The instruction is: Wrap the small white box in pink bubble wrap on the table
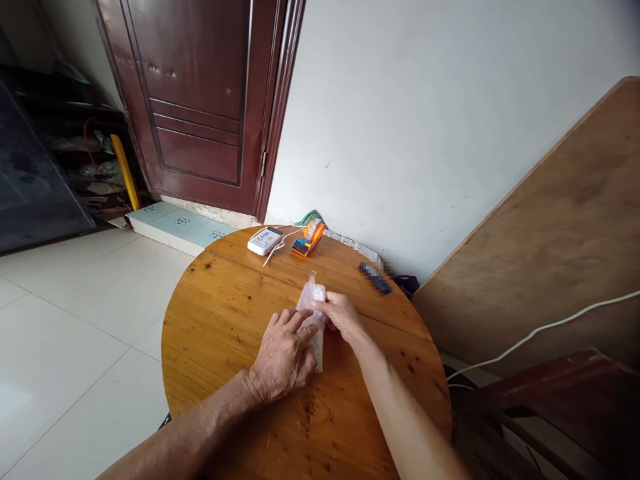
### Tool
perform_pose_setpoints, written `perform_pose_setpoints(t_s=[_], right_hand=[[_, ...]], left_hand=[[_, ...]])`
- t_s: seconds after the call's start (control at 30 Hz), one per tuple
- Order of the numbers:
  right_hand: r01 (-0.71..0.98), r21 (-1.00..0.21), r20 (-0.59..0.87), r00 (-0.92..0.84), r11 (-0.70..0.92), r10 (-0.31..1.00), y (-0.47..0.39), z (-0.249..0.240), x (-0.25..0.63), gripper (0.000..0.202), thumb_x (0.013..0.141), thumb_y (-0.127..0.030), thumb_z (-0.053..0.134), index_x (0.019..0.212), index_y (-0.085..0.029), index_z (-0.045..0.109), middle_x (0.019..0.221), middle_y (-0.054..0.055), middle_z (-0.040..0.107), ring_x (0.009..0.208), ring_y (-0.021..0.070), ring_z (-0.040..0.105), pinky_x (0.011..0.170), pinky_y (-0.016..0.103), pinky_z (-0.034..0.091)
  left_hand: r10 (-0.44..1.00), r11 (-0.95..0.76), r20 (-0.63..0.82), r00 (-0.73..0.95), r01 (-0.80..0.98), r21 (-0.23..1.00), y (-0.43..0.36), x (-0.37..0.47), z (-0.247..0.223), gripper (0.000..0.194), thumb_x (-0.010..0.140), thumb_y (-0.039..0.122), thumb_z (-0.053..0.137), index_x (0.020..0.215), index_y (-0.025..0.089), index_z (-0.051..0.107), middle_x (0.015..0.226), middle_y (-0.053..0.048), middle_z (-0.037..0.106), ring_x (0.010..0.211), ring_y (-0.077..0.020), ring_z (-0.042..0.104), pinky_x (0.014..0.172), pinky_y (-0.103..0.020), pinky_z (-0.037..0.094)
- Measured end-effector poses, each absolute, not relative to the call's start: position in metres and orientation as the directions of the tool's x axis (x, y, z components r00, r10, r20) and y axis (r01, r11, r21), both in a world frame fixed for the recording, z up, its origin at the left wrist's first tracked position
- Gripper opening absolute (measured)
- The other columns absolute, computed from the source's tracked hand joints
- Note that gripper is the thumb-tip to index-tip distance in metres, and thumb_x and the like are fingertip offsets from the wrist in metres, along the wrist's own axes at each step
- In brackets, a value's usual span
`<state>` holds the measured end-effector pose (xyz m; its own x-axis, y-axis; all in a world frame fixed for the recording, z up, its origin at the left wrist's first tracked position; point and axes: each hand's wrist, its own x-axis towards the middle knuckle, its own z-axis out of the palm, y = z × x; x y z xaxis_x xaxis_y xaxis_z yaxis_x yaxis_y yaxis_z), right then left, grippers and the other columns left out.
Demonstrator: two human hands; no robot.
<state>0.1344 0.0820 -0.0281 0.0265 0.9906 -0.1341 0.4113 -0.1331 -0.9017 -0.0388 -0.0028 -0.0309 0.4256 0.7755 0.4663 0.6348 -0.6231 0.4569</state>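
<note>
Mid-table, I log: left hand (287, 350) — fingers loosely spread, touching the wrap (319, 347); right hand (341, 313) — thumb and fingers pinching its right edge.

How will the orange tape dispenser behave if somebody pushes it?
The orange tape dispenser looks like stiff plastic, so it probably keeps its shape. Its tape roll sits high, so a push near the top might tip it.
</note>
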Motion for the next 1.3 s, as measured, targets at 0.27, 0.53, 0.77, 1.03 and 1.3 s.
perform_pose_setpoints(t_s=[0.27, 0.53, 0.77, 1.03, 1.3], right_hand=[[0.492, -0.869, 0.115, 0.095, 0.053, 0.989, 0.084, -0.040, 0.135, 0.020, 0.062, -0.037, 0.063, 0.059, -0.018, 0.056, 0.056, -0.004, 0.050, 0.057, 0.0111, 0.042, 0.052, 0.022, 0.032], [0.378, -0.924, 0.067, 0.002, 0.061, 0.998, 0.078, -0.037, 0.130, 0.026, 0.065, -0.042, 0.066, 0.066, -0.017, 0.058, 0.058, -0.004, 0.051, 0.056, 0.0113, 0.042, 0.051, 0.023, 0.034], [0.275, -0.961, 0.050, 0.074, 0.028, 0.996, 0.082, -0.043, 0.123, 0.028, 0.061, -0.042, 0.070, 0.063, -0.017, 0.060, 0.056, -0.004, 0.052, 0.056, 0.0117, 0.043, 0.050, 0.023, 0.033], [0.108, -0.994, -0.011, 0.059, -0.018, 0.998, 0.077, -0.038, 0.122, 0.041, 0.063, -0.051, 0.072, 0.082, -0.015, 0.069, 0.068, 0.001, 0.066, 0.059, 0.0141, 0.053, 0.058, 0.026, 0.044], [0.017, -0.998, -0.059, -0.018, -0.058, 0.998, 0.067, -0.013, 0.122, 0.040, 0.058, -0.046, 0.079, 0.082, -0.015, 0.069, 0.074, 0.003, 0.071, 0.066, 0.0168, 0.060, 0.066, 0.028, 0.048]], left_hand=[[0.776, -0.626, 0.425, 0.466, 0.652, 0.429, -0.004, -0.038, -0.030, 0.032, 0.082, 0.021, 0.050, 0.111, 0.021, 0.065, 0.109, -0.006, 0.067, 0.091, -0.0263, 0.050, 0.078, -0.042, 0.043], [0.813, -0.583, 0.365, 0.454, 0.628, 0.516, -0.005, -0.038, -0.029, 0.047, 0.081, 0.016, 0.047, 0.127, 0.019, 0.059, 0.132, -0.007, 0.059, 0.101, -0.0260, 0.054, 0.094, -0.044, 0.047], [0.747, -0.662, 0.314, 0.586, 0.618, 0.423, -0.002, -0.042, -0.028, 0.058, 0.080, 0.016, 0.047, 0.138, 0.024, 0.050, 0.150, -0.003, 0.045, 0.107, -0.0284, 0.053, 0.093, -0.047, 0.050], [0.790, -0.604, 0.324, 0.520, 0.576, 0.551, 0.002, -0.040, -0.030, 0.046, 0.082, 0.014, 0.042, 0.125, 0.015, 0.058, 0.125, -0.008, 0.063, 0.102, -0.0244, 0.055, 0.101, -0.043, 0.046], [0.858, -0.513, 0.349, 0.376, 0.630, 0.583, 0.001, -0.038, -0.040, 0.042, 0.080, 0.023, 0.048, 0.120, 0.019, 0.059, 0.125, -0.010, 0.054, 0.103, -0.0250, 0.057, 0.095, -0.041, 0.049]])
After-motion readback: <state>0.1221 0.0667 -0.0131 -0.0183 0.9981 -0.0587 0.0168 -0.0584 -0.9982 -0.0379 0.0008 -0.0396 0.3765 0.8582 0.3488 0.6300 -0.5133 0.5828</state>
